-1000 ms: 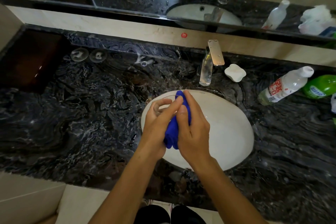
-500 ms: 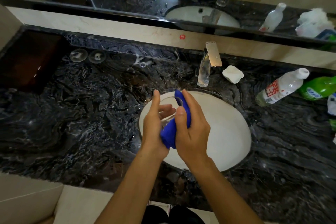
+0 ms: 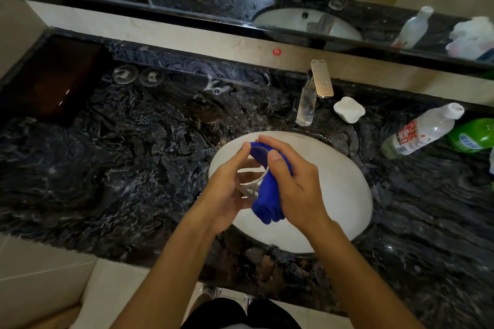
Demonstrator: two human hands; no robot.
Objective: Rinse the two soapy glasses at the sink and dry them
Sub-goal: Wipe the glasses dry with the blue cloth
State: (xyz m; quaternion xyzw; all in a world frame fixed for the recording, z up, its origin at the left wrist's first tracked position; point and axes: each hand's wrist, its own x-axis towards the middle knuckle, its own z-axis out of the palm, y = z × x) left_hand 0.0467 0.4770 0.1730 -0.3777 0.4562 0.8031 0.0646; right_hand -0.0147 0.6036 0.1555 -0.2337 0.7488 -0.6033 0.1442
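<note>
Dark marble counter (image 3: 133, 155), white sink (image 3: 334, 168) at centre. I note the glass (image 3: 250, 176) over the basin, long axis toward 1 o'clock. The left hand (image 3: 227, 189) cradles it from 9 o'clock. At 3 o'clock the right hand (image 3: 296, 181) grips a blue cloth (image 3: 267, 203) against its rim. I judge this the drying step.

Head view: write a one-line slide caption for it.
Left hand holds a clear glass over the white sink while the right hand presses a blue cloth to it.
</note>
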